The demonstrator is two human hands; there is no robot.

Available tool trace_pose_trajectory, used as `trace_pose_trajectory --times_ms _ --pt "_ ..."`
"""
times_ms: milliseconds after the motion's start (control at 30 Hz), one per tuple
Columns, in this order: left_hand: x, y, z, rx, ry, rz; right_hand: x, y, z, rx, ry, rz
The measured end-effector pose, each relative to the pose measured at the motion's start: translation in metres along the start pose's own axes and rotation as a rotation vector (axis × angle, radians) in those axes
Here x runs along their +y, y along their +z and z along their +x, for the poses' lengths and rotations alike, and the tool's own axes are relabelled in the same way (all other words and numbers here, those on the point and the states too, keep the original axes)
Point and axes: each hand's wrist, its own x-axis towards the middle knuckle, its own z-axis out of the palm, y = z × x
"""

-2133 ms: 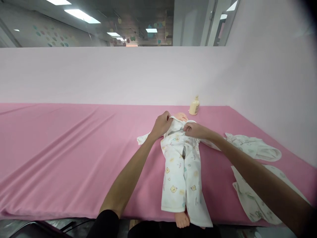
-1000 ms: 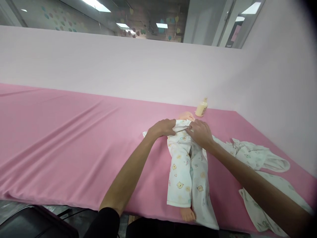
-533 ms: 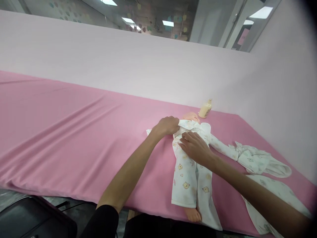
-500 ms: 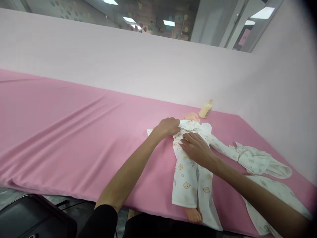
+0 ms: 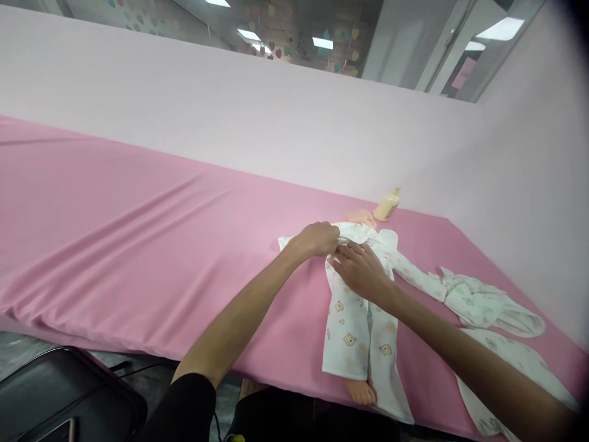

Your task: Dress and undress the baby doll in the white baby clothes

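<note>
In the head view, a pink fabric sheet (image 5: 151, 233) with soft ridges covers a table against a smooth white wall (image 5: 257, 123). A translucent yellow pump bottle (image 5: 387, 206) stands beside the head of the doll (image 5: 361, 217), which lies mid-sheet, feet toward the near edge. Crumpled white garments (image 5: 483, 302) lie rightward, one partly hidden by the right forearm. The left hand (image 5: 317, 238), knuckles up, pinches the edge of the doll's shirt (image 5: 383, 244); the right hand (image 5: 361, 270) bends over the waist of bear-printed trousers (image 5: 346, 331), its grip unclear.
</note>
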Motion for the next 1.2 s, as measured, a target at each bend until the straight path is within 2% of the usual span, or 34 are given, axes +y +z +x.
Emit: trace_pose_trajectory --times_ms 267,367,500,800,1000,1200 --pt "0.008 0.012 -0.034 0.038 0.077 0.129 0.000 -0.006 0.007 -0.084 0.167 -0.001" --pt "0.012 0.016 -0.039 0.030 0.047 0.150 0.000 -0.008 0.008 -0.117 0.138 -0.007" --pt "0.016 0.026 -0.032 0.041 -0.028 0.093 -0.001 -0.009 0.006 -0.099 0.006 -0.018" --pt "0.001 0.069 -0.012 0.120 -0.205 -0.076 0.001 -0.004 0.000 -0.060 -0.085 -0.065" --pt "0.008 0.073 -0.026 0.188 -0.172 -0.045 -0.004 -0.002 0.004 -0.125 -0.030 -0.061" --pt "0.026 0.074 -0.052 0.103 -0.093 -0.038 -0.005 -0.001 0.006 -0.258 0.076 -0.002"
